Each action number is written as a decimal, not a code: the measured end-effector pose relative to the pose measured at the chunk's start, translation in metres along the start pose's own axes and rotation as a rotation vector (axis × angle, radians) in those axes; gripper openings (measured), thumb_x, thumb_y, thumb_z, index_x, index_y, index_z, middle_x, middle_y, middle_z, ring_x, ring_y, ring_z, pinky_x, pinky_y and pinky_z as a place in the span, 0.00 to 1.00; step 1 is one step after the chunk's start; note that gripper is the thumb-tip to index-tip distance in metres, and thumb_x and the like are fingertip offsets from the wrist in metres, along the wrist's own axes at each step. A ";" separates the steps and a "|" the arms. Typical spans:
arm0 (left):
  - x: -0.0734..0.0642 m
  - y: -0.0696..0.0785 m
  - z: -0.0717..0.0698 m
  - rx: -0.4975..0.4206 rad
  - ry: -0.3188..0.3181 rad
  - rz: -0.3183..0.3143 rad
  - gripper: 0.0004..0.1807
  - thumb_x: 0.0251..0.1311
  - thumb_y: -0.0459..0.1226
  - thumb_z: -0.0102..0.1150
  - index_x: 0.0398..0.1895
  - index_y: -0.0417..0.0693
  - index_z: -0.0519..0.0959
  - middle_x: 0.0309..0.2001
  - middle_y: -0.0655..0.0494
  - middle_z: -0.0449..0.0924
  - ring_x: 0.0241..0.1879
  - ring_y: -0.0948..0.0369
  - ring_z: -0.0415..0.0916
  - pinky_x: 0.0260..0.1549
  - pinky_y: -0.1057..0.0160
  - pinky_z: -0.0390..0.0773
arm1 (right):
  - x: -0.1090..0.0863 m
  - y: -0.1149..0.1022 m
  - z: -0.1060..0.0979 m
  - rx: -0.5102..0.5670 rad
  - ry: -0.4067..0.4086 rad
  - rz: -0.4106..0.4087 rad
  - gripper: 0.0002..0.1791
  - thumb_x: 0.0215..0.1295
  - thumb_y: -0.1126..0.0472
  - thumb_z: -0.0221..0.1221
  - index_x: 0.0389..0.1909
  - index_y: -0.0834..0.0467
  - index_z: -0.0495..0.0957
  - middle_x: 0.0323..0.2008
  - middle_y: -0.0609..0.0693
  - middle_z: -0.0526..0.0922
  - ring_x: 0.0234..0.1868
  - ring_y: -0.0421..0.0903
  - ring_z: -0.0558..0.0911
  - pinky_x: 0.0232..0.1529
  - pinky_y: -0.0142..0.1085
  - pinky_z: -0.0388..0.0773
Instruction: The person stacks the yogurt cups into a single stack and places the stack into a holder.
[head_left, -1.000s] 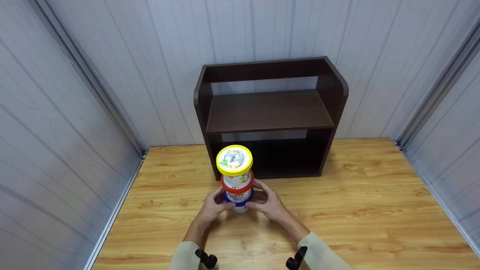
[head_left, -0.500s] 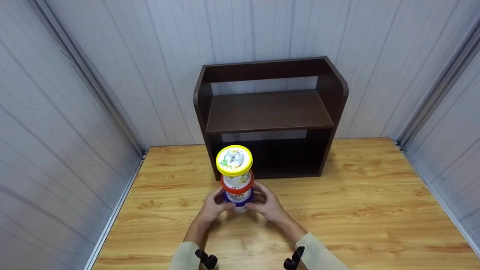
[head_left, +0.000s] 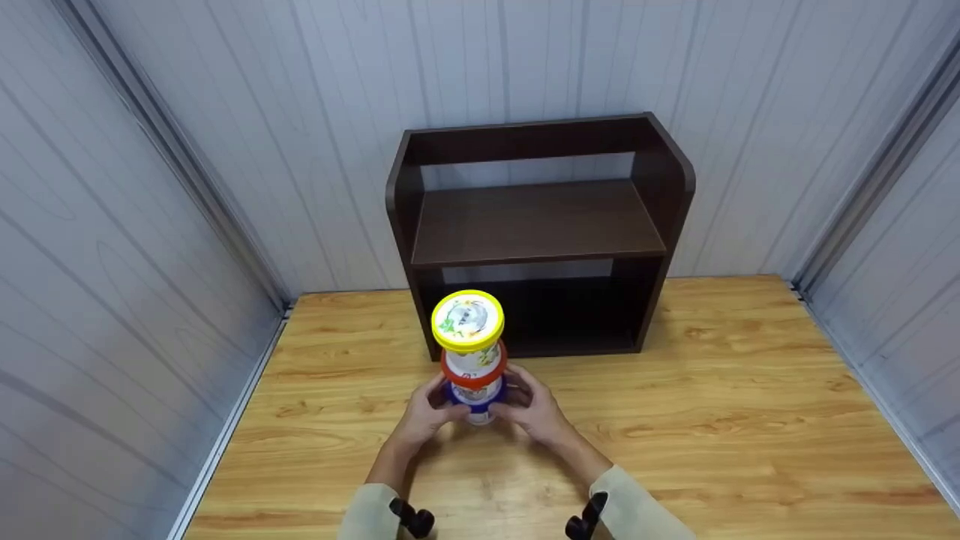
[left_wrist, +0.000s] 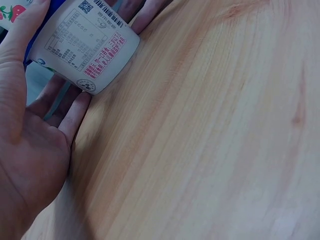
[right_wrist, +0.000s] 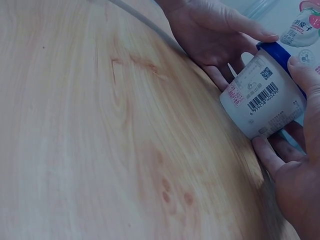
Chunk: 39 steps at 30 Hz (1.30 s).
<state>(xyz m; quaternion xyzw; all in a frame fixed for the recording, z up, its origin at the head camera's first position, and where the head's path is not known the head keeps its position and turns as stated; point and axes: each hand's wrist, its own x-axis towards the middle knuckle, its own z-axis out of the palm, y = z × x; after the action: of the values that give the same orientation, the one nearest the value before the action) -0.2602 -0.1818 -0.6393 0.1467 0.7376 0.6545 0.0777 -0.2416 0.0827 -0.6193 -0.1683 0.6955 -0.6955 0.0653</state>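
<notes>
Three lidded food tubs stand in an upright stack on the wooden table. At the top is the yellow-lidded tub [head_left: 469, 322], with the red-lidded tub [head_left: 475, 381] below it. The blue-lidded tub [left_wrist: 87, 42] forms the base; its white side shows a barcode and printed label in both wrist views. My left hand [head_left: 425, 416] grips this bottom tub from the left, thumb at the front by the blue rim. From the other side my right hand [head_left: 538, 414] grips it in the same way. The fingers behind the tub are partly hidden.
A dark brown two-tier shelf [head_left: 540, 221] stands right behind the stack, against the panelled back wall [head_left: 345, 135]. Side walls border the wooden table [head_left: 750, 397] at left and right. A black wrist device [head_left: 412, 517] sits at the left cuff.
My right forearm has shifted very slightly to the left. The stack of tubs and both hands' grip on the bottom tub look the same.
</notes>
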 end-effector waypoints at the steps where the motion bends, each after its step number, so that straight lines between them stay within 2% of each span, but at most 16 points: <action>1: -0.002 0.008 0.002 0.006 0.003 -0.014 0.48 0.68 0.43 0.81 0.87 0.42 0.68 0.80 0.36 0.76 0.81 0.44 0.73 0.83 0.45 0.72 | 0.000 0.000 0.000 0.000 0.003 -0.001 0.42 0.73 0.69 0.72 0.83 0.71 0.64 0.76 0.78 0.75 0.75 0.72 0.80 0.78 0.52 0.81; 3: -0.004 0.020 0.006 0.009 0.007 -0.026 0.48 0.68 0.42 0.80 0.87 0.39 0.67 0.80 0.33 0.75 0.82 0.39 0.71 0.84 0.38 0.70 | 0.000 0.000 -0.001 -0.006 0.012 -0.003 0.42 0.73 0.69 0.72 0.82 0.70 0.64 0.75 0.77 0.76 0.74 0.72 0.81 0.77 0.52 0.82; 6: -0.006 0.023 0.007 0.030 0.019 -0.014 0.48 0.68 0.42 0.80 0.86 0.39 0.67 0.79 0.34 0.76 0.80 0.43 0.74 0.83 0.42 0.72 | 0.001 0.000 -0.001 -0.018 0.015 -0.006 0.42 0.73 0.69 0.72 0.82 0.70 0.64 0.75 0.77 0.76 0.75 0.72 0.81 0.78 0.54 0.81; 10: -0.003 0.006 0.001 0.032 0.022 0.040 0.48 0.66 0.44 0.82 0.86 0.41 0.69 0.77 0.36 0.79 0.75 0.53 0.78 0.78 0.52 0.78 | 0.001 0.000 0.000 -0.025 0.012 -0.004 0.43 0.72 0.69 0.73 0.82 0.71 0.64 0.75 0.77 0.76 0.75 0.73 0.79 0.80 0.57 0.79; 12: 0.001 -0.007 -0.003 0.005 0.015 0.033 0.50 0.65 0.45 0.83 0.86 0.45 0.69 0.78 0.39 0.79 0.75 0.56 0.78 0.76 0.57 0.78 | 0.000 0.001 0.000 -0.023 0.015 0.001 0.43 0.72 0.69 0.73 0.82 0.70 0.64 0.75 0.77 0.76 0.76 0.73 0.79 0.80 0.55 0.79; 15: 0.008 -0.026 -0.009 -0.017 0.002 0.016 0.51 0.64 0.44 0.84 0.87 0.47 0.68 0.78 0.39 0.78 0.75 0.55 0.78 0.76 0.58 0.78 | 0.001 0.001 0.001 -0.026 0.019 -0.008 0.42 0.71 0.70 0.73 0.82 0.71 0.65 0.74 0.77 0.77 0.74 0.72 0.81 0.77 0.45 0.82; 16: 0.007 -0.024 -0.010 -0.018 -0.015 0.040 0.51 0.63 0.42 0.84 0.87 0.47 0.69 0.78 0.40 0.78 0.75 0.54 0.78 0.77 0.57 0.78 | 0.001 0.001 0.001 -0.022 0.018 -0.010 0.42 0.71 0.70 0.73 0.81 0.71 0.65 0.74 0.77 0.77 0.74 0.72 0.81 0.75 0.41 0.82; 18: 0.010 -0.033 -0.014 -0.029 -0.027 0.036 0.49 0.62 0.41 0.85 0.86 0.52 0.71 0.77 0.45 0.80 0.73 0.57 0.80 0.75 0.61 0.78 | 0.001 0.000 0.001 -0.019 0.016 -0.012 0.42 0.71 0.70 0.73 0.81 0.71 0.65 0.73 0.77 0.78 0.74 0.70 0.81 0.72 0.33 0.81; 20: 0.011 -0.033 -0.017 -0.038 -0.039 0.037 0.48 0.61 0.40 0.86 0.85 0.55 0.73 0.75 0.49 0.82 0.71 0.59 0.81 0.72 0.64 0.80 | 0.002 0.000 0.001 -0.014 0.014 -0.015 0.42 0.71 0.70 0.73 0.81 0.71 0.65 0.73 0.77 0.78 0.74 0.70 0.81 0.70 0.29 0.80; 22: 0.007 -0.021 -0.017 -0.035 -0.066 0.055 0.48 0.62 0.40 0.85 0.85 0.53 0.72 0.75 0.46 0.81 0.71 0.58 0.82 0.72 0.63 0.81 | 0.002 -0.001 0.001 -0.005 0.015 -0.011 0.42 0.71 0.70 0.73 0.81 0.71 0.66 0.73 0.77 0.78 0.74 0.68 0.81 0.69 0.26 0.79; 23: 0.008 -0.020 -0.017 -0.038 -0.067 0.029 0.48 0.63 0.41 0.84 0.86 0.52 0.71 0.76 0.44 0.81 0.70 0.58 0.82 0.70 0.64 0.82 | 0.002 -0.001 0.001 -0.008 0.016 -0.012 0.42 0.71 0.70 0.73 0.81 0.71 0.66 0.73 0.77 0.78 0.74 0.68 0.81 0.69 0.26 0.79; 26: -0.002 0.011 -0.015 -0.017 -0.102 0.025 0.49 0.66 0.40 0.81 0.87 0.41 0.66 0.78 0.33 0.76 0.73 0.48 0.80 0.73 0.55 0.83 | 0.002 -0.001 0.001 -0.006 0.016 -0.016 0.41 0.71 0.70 0.73 0.81 0.71 0.66 0.73 0.77 0.78 0.74 0.68 0.81 0.69 0.27 0.79; 30: -0.010 0.041 -0.016 0.031 -0.102 -0.016 0.47 0.69 0.36 0.78 0.86 0.36 0.64 0.79 0.29 0.73 0.78 0.39 0.75 0.80 0.42 0.77 | 0.002 -0.001 0.001 -0.011 0.012 -0.009 0.41 0.71 0.70 0.73 0.81 0.71 0.66 0.72 0.76 0.78 0.74 0.69 0.81 0.73 0.35 0.80; 35: -0.014 0.057 -0.025 0.047 -0.059 -0.071 0.44 0.72 0.32 0.74 0.87 0.38 0.64 0.79 0.32 0.74 0.79 0.36 0.72 0.81 0.33 0.72 | 0.001 0.000 0.000 -0.008 0.015 0.006 0.42 0.71 0.70 0.73 0.81 0.71 0.66 0.73 0.77 0.78 0.74 0.72 0.81 0.78 0.52 0.80; 37: -0.013 0.061 -0.030 0.054 -0.045 -0.085 0.43 0.72 0.32 0.73 0.88 0.41 0.65 0.79 0.33 0.75 0.80 0.36 0.71 0.81 0.34 0.72 | 0.002 -0.001 0.000 -0.010 0.015 0.005 0.42 0.71 0.70 0.73 0.81 0.70 0.66 0.73 0.77 0.78 0.74 0.72 0.81 0.78 0.49 0.80; 39: -0.010 0.066 -0.035 0.072 -0.038 -0.071 0.42 0.73 0.33 0.72 0.87 0.41 0.66 0.80 0.34 0.75 0.80 0.36 0.71 0.81 0.33 0.72 | 0.002 -0.001 -0.001 -0.010 0.015 0.001 0.42 0.71 0.70 0.73 0.81 0.71 0.66 0.73 0.77 0.78 0.74 0.71 0.81 0.77 0.47 0.80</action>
<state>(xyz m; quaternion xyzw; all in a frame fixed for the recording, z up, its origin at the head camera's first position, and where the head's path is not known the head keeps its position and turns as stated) -0.2539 -0.2117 -0.5706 0.1356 0.7638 0.6214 0.1098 -0.2436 0.0834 -0.6179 -0.1629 0.6996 -0.6931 0.0596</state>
